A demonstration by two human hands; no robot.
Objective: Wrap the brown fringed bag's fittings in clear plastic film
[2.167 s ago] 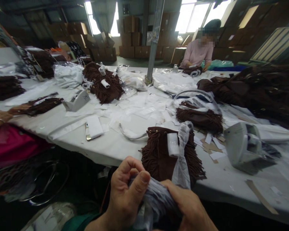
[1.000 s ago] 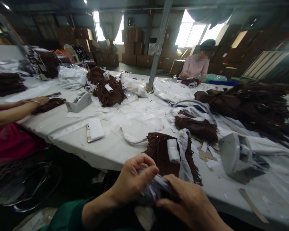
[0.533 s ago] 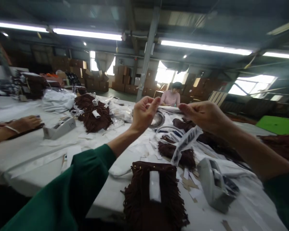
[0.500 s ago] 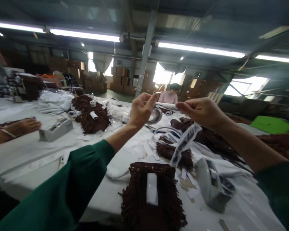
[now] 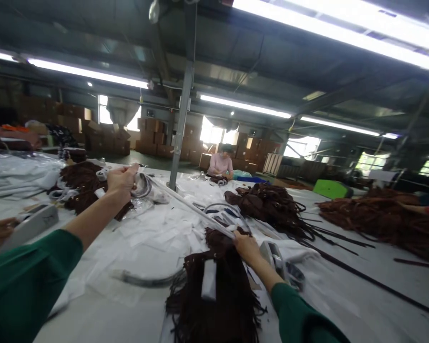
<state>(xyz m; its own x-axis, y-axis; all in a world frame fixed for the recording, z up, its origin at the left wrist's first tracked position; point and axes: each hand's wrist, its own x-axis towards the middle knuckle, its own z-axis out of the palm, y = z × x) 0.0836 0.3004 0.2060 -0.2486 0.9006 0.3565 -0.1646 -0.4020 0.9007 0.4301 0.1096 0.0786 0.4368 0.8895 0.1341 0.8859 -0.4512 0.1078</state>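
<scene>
A long, thin white strip (image 5: 189, 204) is pulled straight between my two hands, slanting down to the right. My left hand (image 5: 121, 183) is closed on its upper end, with a greyish loop (image 5: 143, 186) hanging beside the fingers. My right hand (image 5: 248, 245) pinches the lower end, just above a dark brown fringed bag (image 5: 218, 305). That bag lies flat in front of me with a white wrapped piece (image 5: 209, 280) on its front. A grey tape dispenser (image 5: 271, 255) stands right beside my right wrist.
Left, a co-worker's hand (image 5: 0, 233) is at another tape dispenser (image 5: 39, 221). Brown fringed pieces (image 5: 268, 205) and long dark straps lie to the right. White paper scraps cover the table (image 5: 93, 305). A metal post (image 5: 182, 124) rises behind; a person (image 5: 220, 164) sits beyond.
My hands have moved apart, stretching the white strip out at length. The right hand came down towards the bag. The view has swung right.
</scene>
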